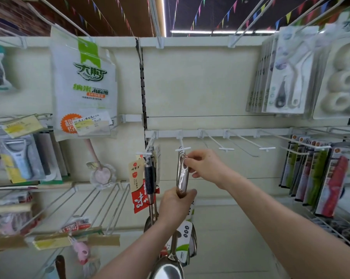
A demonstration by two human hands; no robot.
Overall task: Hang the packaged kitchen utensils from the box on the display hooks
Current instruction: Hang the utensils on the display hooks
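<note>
At a shop's cream display wall [200,81], under a rail [210,133] of white hooks, a steel ladle [182,175] stands upright, its long handle rising from the bowl low in the view. The left grip [176,204] clenches the handle's lower part. The right grip [204,166] pinches its top, beside the hanging slot. That slot meets the tip of an empty hook [182,149], though whether it is threaded cannot be told. The nearer right grip looks set to guide it on.

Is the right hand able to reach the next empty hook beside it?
Probably yes: the empty hook sticks out just right of the right hand with nothing between, though the hand pinches the steel utensil.
</note>
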